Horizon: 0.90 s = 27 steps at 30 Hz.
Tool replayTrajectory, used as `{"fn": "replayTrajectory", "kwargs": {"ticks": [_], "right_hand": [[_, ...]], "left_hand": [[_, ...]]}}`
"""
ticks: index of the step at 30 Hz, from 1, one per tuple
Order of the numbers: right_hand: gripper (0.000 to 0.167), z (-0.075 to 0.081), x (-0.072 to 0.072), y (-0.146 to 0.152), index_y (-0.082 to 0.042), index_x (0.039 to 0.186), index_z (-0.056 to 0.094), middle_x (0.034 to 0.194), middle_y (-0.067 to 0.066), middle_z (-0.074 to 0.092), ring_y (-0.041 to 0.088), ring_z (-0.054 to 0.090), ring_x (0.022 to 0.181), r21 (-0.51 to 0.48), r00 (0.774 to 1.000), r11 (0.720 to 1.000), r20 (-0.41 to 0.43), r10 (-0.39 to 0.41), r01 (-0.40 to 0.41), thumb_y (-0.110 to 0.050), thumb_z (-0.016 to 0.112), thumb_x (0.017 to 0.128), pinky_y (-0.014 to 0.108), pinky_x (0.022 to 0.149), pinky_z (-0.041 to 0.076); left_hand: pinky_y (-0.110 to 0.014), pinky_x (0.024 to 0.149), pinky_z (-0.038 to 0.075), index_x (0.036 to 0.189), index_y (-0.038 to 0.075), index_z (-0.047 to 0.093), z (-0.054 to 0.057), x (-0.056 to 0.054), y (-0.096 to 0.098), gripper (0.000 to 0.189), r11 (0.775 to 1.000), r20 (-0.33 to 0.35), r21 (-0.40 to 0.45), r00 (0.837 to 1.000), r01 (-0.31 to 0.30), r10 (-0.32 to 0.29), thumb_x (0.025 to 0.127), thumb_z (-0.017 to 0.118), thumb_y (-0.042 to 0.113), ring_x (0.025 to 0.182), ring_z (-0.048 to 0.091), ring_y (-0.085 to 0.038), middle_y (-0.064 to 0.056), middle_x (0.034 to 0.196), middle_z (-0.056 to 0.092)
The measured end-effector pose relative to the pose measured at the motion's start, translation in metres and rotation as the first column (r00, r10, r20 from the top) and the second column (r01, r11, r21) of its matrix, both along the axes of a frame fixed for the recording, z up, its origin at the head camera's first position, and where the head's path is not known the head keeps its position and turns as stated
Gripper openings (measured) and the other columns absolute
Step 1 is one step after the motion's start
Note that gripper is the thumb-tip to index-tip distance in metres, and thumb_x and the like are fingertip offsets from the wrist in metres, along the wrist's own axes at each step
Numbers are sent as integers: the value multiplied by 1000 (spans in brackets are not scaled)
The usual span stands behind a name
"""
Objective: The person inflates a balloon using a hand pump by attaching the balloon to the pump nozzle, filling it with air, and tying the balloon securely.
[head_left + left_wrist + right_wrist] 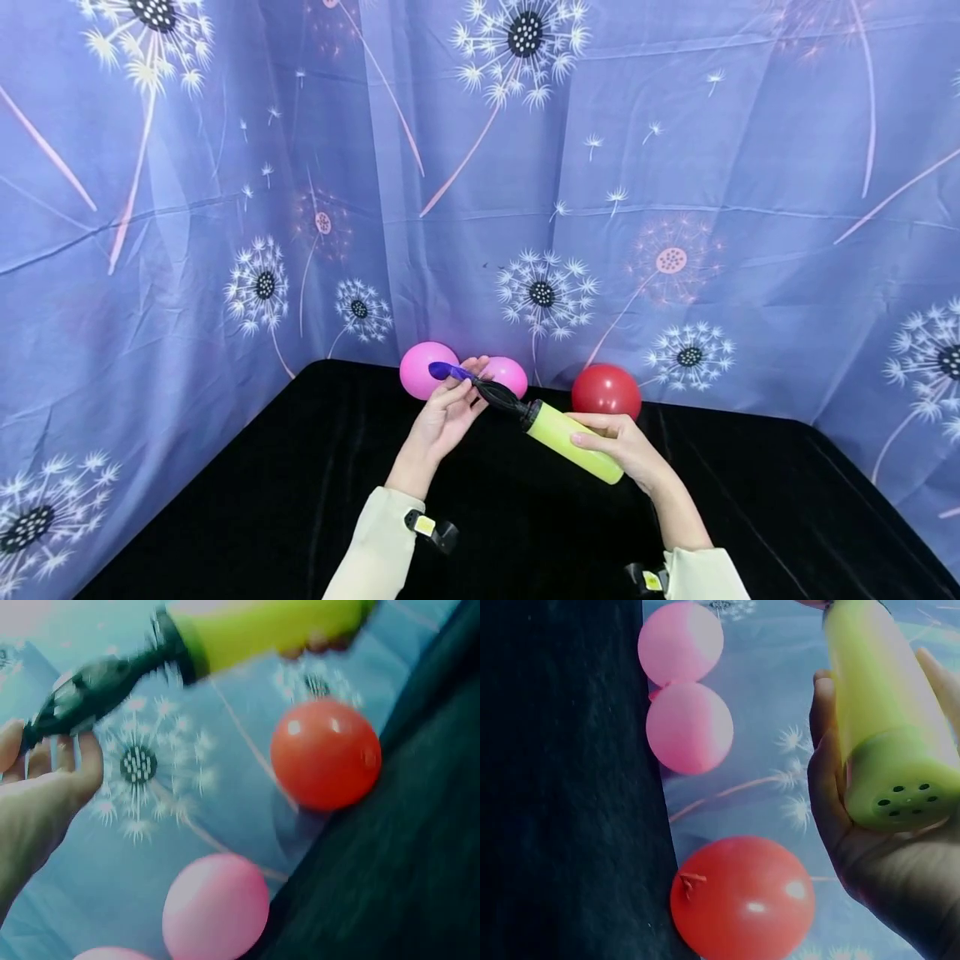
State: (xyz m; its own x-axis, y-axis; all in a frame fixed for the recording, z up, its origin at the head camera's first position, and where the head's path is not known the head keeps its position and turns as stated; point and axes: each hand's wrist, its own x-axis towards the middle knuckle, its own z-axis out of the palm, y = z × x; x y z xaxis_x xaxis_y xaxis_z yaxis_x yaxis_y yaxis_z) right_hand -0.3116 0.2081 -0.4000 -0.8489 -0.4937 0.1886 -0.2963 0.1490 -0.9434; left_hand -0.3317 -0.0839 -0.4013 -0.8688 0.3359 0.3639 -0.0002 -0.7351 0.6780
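My right hand (pixel 618 446) grips the yellow-green barrel of a balloon pump (pixel 566 442), which is held in the air, tilted with its black nozzle end up and to the left. In the right wrist view its end cap, pierced by several small holes, faces the camera. A limp dark blue balloon (pixel 448 371) sits at the nozzle's tip. My left hand (pixel 448 412) pinches the balloon's neck there, its fingers also close round the thin black tip. The left wrist view shows those fingers (pixel 90 759) beside the nozzle, blurred.
Two pink balloons (pixel 423 371) (pixel 690 727) lie side by side at the back edge of the black-covered table (pixel 720 500). A red balloon (pixel 606 390) lies to their right. A blue dandelion-print curtain (pixel 465 250) hangs behind and at the sides.
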Motion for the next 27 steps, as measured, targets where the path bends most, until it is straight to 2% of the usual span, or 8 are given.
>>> {"fn": "replayTrajectory", "kwargs": {"ticks": [2, 4, 8, 12, 15, 19, 22, 27], "right_hand": [[40, 0, 1, -3, -1, 129, 60, 94, -17, 73, 1, 67, 82, -26, 1000, 1000, 15, 10, -9, -14, 63, 92, 21, 71, 56], [34, -2, 0, -6, -13, 125, 66, 95, -15, 73, 2, 67, 82, -48, 1000, 999, 25, 14, -13, -14, 63, 92, 21, 72, 56], [29, -5, -1, -12, -30, 115, 69, 96, -15, 73, 2, 67, 83, -98, 997, 995, 68, 40, -33, -14, 61, 93, 21, 74, 56], [31, -7, -1, -17, -35, 112, 68, 96, -12, 74, 4, 69, 85, -184, 987, 979, 118, 113, -90, -13, 56, 95, 21, 75, 57], [34, -7, 0, -19, -35, 113, 69, 96, -9, 74, 7, 71, 84, -247, 977, 960, 133, 166, -129, -11, 52, 96, 22, 76, 58], [36, -9, 0, -21, -34, 113, 69, 98, -7, 73, 10, 71, 84, -285, 970, 947, 147, 195, -147, -9, 48, 97, 22, 76, 58], [36, -11, 0, -22, -35, 113, 69, 98, -7, 72, 11, 71, 83, -295, 966, 945, 168, 196, -140, -10, 48, 97, 21, 75, 57], [34, -14, 0, -28, -34, 114, 68, 97, -7, 72, 10, 71, 84, -308, 958, 939, 189, 215, -150, -13, 46, 98, 21, 75, 56]], "left_hand": [[-31, 102, 45, 109, 21, 69, -1, -2, 0, 32, 995, -52, 83, 998, 49, -45, 101, 44, 4, 114, 60, -9, 8, 116, 68], [-31, 102, 42, 108, 21, 67, 0, -1, 0, 23, 991, -90, 110, 994, 69, -59, 97, 53, 6, 113, 60, -8, 10, 111, 68], [-29, 101, 42, 104, 16, 67, 9, 6, -2, 27, 984, -126, 144, 988, 101, -83, 98, 46, 1, 109, 60, -11, 7, 105, 67], [-25, 102, 43, 96, 14, 66, 26, 19, -3, 46, 994, -138, 93, 989, 58, -45, 101, 24, -4, 106, 62, -13, 4, 101, 67], [-25, 104, 43, 95, 14, 65, 38, 28, -2, 52, 1000, -185, 27, 983, -10, 15, 101, 16, -2, 105, 63, -13, 2, 101, 69], [-25, 106, 41, 96, 15, 63, 47, 36, 1, 48, 998, -199, -16, 978, -65, 61, 105, 17, 8, 106, 62, -13, 1, 103, 68], [-25, 106, 40, 100, 16, 64, 47, 36, 2, 47, 994, -209, -41, 974, -97, 87, 107, 18, 13, 108, 62, -12, 2, 111, 67], [-23, 105, 42, 103, 16, 63, 46, 34, 0, 36, 969, -274, -96, 942, -228, 194, 107, 28, 17, 108, 65, -9, 2, 124, 64]]}}
